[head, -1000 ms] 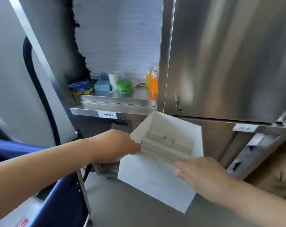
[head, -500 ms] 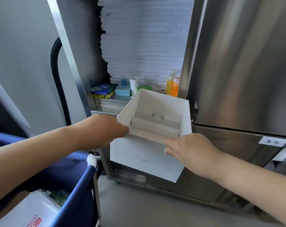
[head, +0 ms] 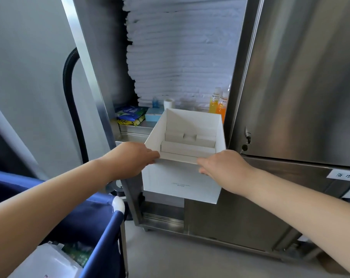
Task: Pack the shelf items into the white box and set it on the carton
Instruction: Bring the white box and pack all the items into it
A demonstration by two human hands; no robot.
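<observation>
White box [head: 182, 181] held up by both hands: left hand [head: 130, 159] and right hand [head: 224, 167] each clasp its near rim; beyond the grip, bottles [head: 218, 103] stand on the shelf [head: 134, 128]

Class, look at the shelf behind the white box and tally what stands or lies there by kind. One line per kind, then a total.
Drink bottles: 2
Snack packets: 2
Small blue bottle: 1
Light blue box: 1
White tube: 1
Total visible: 7; the white box hides part of the shelf.
</observation>
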